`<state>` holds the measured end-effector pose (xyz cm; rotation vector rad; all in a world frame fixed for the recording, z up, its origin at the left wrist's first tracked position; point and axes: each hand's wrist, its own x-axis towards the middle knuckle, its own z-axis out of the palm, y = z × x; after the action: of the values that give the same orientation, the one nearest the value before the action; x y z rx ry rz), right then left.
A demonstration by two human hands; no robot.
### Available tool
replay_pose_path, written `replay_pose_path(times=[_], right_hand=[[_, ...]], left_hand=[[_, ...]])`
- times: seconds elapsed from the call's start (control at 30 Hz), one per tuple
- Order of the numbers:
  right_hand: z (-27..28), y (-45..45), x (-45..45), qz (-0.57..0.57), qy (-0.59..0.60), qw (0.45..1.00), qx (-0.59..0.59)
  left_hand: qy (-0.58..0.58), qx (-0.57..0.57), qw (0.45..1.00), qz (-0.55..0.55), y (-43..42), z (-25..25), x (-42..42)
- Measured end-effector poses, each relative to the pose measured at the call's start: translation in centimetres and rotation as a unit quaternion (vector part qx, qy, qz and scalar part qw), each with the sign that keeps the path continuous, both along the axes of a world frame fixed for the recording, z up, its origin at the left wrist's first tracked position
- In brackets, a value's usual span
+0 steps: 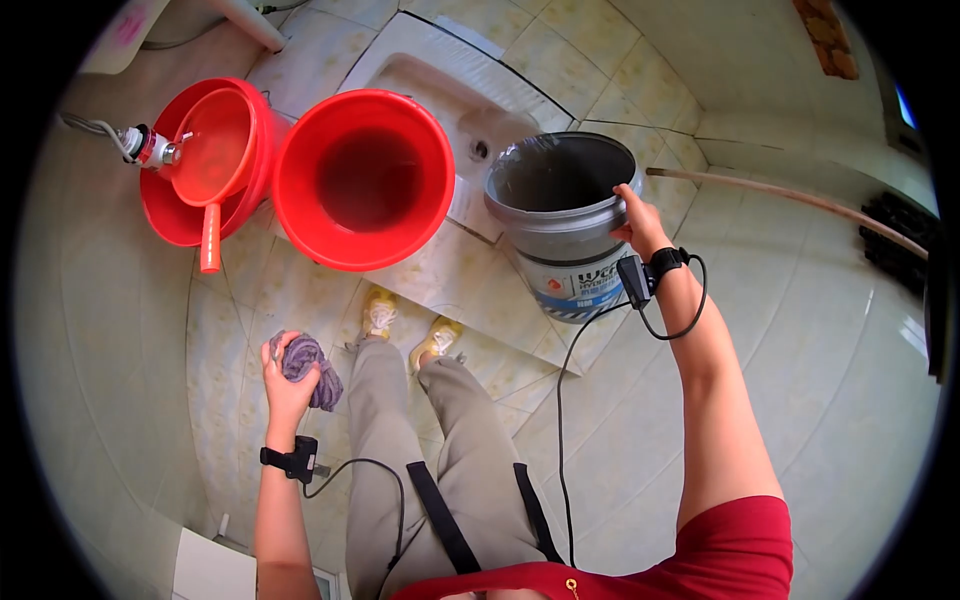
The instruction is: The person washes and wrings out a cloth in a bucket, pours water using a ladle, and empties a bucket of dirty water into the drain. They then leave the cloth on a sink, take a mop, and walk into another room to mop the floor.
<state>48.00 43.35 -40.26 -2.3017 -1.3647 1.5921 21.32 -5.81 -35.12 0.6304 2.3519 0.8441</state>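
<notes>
Evidently, the fingers [622, 194] of the right hand [642, 222] are hooked over the rim of a grey-and-white plastic paint bucket [571, 228], closed on its near right edge. Those of the left hand [288, 382] are curled round a bunched purple-grey cloth [312, 372], which bulges out past the fingertips, well apart from every container. The paint bucket stands in front of the right arm, mouth facing up; its inner wall is dark with pale streaks near the top, and I cannot tell what, if anything, lies at the bottom. A blue-and-white label with dark lettering wraps its lower body.

To the left of it, a round red bucket [290, 205] holds dark, brownish liquid, its surface well below the rim. Beside that, a second red bucket [160, 222] carries a red dipper [215, 140] across its mouth, the dipper's handle reaching over the near rim and hiding part of the inside. A white-and-metal tap fitting [150, 148] on a hose overlaps the dipper's left edge. Behind the red bucket and paint bucket, a white squat toilet [415, 75] is set into the tiled floor [560, 55], its drain hole visible between them.
</notes>
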Motion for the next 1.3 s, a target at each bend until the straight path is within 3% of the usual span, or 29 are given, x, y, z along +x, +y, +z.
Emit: replay_pose_path(times=[0.37,0.87,0.93,1.0,1.3], right_hand=[[-1.0,0.7,-1.1,-0.005,-0.009,1.000,0.003],[-7.2,1.3,-8.0,0.010,-0.053,0.997,0.063],[-8.2,1.4,-8.7,0.011,0.010,0.999,0.049],[-9.1,2.0,-9.0,-0.063,0.015,0.997,0.048],[-9.6,1.7,-12.4,-0.062,0.004,0.997,0.054]], left_hand=[[-0.010,0.001,1.000,0.005,-0.2,-0.3,-0.3],[-0.013,-0.011,0.998,0.052,-1.7,-0.3,-0.7],[-0.010,-0.016,0.998,0.054,-1.8,-0.2,-0.8],[-0.012,-0.022,0.998,0.053,-2.2,-0.4,-1.0],[-0.049,-0.019,0.997,0.051,-1.2,-1.5,-0.8]])
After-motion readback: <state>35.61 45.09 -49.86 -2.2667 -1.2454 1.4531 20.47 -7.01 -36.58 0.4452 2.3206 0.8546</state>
